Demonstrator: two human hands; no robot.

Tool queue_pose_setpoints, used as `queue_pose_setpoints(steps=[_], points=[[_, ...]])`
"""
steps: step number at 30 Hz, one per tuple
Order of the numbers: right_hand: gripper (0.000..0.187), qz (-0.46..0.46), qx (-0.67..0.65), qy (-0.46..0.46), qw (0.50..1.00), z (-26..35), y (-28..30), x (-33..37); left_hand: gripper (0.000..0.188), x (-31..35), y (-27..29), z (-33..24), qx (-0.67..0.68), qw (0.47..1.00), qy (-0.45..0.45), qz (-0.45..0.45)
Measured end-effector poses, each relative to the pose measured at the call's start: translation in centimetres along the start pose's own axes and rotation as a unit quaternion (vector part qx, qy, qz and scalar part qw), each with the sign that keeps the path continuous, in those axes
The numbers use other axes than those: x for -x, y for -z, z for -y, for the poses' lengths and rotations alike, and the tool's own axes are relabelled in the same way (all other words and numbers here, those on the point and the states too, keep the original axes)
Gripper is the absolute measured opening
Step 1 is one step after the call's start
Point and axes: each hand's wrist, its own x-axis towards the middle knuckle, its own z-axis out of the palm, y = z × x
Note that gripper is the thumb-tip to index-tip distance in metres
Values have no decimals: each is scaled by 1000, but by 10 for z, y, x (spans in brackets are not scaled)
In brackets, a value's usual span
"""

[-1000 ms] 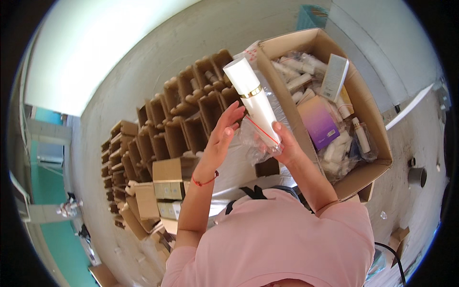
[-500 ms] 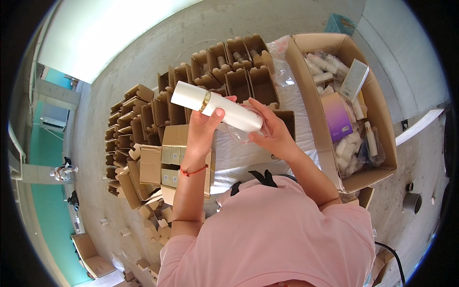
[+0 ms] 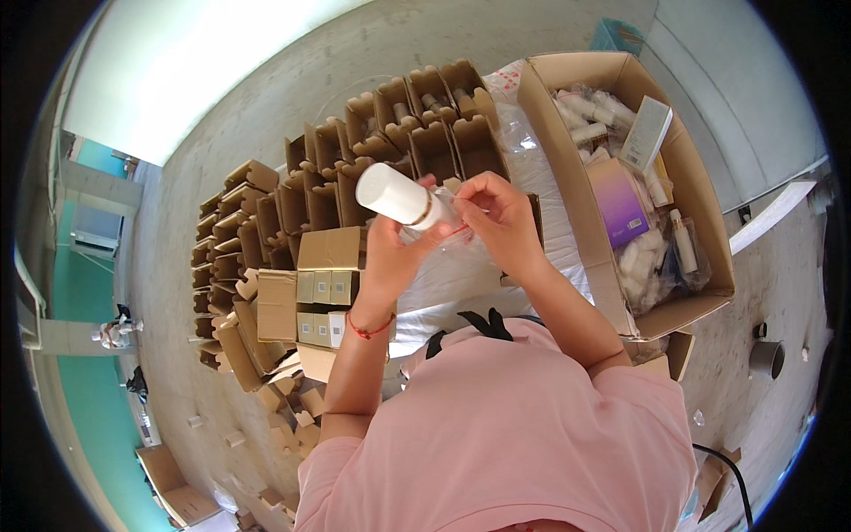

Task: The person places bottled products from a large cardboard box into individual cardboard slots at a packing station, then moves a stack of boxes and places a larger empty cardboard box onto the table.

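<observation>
The left hand (image 3: 392, 257) has a white, gold-banded cylindrical bottle (image 3: 392, 195) in its grip, while the right hand (image 3: 503, 220) pinches a clear, red-striped plastic bag (image 3: 449, 239) near the bottle's base.

The white cylindrical bottle (image 3: 403, 199) lay tilted in the left hand (image 3: 390, 257), its broad cap on and aimed to the upper left, toward the camera. A thin gold band ringed it below the cap. A clear, creased plastic bag (image 3: 450, 238) with a red line was at its lower end, pinched by the right hand (image 3: 503, 222); fingers partly hid both.
</observation>
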Motion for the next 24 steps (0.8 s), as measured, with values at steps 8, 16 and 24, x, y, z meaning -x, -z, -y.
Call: queue_pose_setpoints(steps=[8, 16, 24], points=[[54, 77, 208, 117, 968, 2, -3, 8, 46, 5, 5, 0, 24, 998, 42, -43], [69, 120, 58, 70, 989, -14, 1, 10, 53, 13, 5, -18, -58, 997, -46, 16], [58, 51, -70, 47, 995, -27, 10, 29, 64, 28, -15, -32, 198, 979, -17, -36]])
